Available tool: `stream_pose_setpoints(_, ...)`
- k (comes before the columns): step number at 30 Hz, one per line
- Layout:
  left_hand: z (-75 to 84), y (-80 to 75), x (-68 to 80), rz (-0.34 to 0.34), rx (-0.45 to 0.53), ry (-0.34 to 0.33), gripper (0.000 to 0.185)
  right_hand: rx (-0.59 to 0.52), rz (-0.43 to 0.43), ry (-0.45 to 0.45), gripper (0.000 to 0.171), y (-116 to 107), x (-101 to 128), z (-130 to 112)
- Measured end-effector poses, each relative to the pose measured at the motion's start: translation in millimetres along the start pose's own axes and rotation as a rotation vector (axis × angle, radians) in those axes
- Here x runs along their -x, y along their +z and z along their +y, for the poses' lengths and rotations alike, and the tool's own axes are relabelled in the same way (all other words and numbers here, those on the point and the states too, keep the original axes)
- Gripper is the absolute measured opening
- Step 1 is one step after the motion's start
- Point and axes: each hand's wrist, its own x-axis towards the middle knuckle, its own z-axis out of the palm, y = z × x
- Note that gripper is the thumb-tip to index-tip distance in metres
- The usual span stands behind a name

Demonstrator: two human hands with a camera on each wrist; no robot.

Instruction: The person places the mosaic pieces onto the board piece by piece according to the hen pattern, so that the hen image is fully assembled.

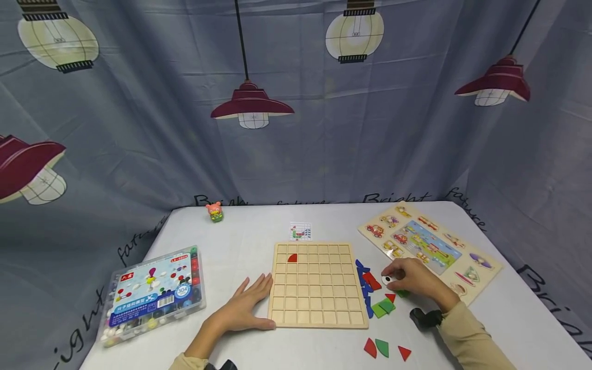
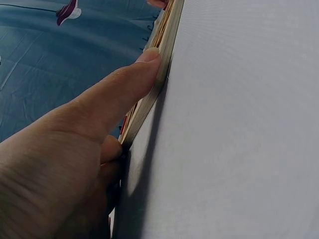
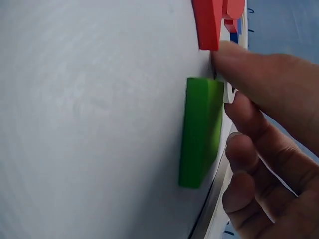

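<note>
A wooden grid board (image 1: pixel 319 326) lies at the table's middle, with one red quarter-round piece (image 1: pixel 293 258) in its upper left part. My left hand (image 1: pixel 245 307) rests at the board's left side, fingers spread and thumb against the edge. Right of the board, my right hand (image 1: pixel 416 280) pinches a white piece with a black dot (image 1: pixel 386 280) between thumb and fingers. The right wrist view shows a green block (image 3: pixel 199 134) and a red block (image 3: pixel 207 25) close beside those fingertips. Blue pieces (image 1: pixel 364 277) lie along the board's right edge.
A small pattern card (image 1: pixel 300 231) lies behind the board. A picture puzzle board (image 1: pixel 481 267) is at the right, a clear case of molecule-model parts (image 1: pixel 152 293) at the left, a small figurine (image 1: pixel 215 211) at the back. Loose red and green pieces (image 1: pixel 382 348) lie in front.
</note>
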Motion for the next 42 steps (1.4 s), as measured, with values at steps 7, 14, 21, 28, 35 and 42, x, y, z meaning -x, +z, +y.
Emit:
stream_pose_setpoints(7,-0.5,-1.4,0.2,-0.003,0.005,0.002,0.109,-0.005,0.007,-0.017,0.025,2.0,-2.1,-0.3)
stream_pose_setpoints(14,-0.2,-0.6,-0.2,0.007,0.006,0.008,0.11,0.0,0.05,0.056,0.037,5.7,-1.8,0.2)
stream_pose_setpoints(21,-1.2,1.4,0.6,0.005,0.006,0.004,0.109,-0.022,0.054,0.088,0.036,11.0,-2.1,4.0)
stream_pose_setpoints(28,-0.2,1.2,-0.8,0.002,0.005,0.0,0.109,-0.052,0.045,0.05,0.03,8.9,-2.3,6.1)
stream_pose_setpoints(35,0.1,1.3,0.0,0.0,0.016,-0.019,0.11,-0.047,0.054,0.063,0.028,7.3,-8.4,-8.4)
stream_pose_setpoints(42,-0.6,1.7,0.2,0.004,0.027,-0.018,0.11,-0.022,0.07,0.002,0.025,7.2,-24.3,-29.6)
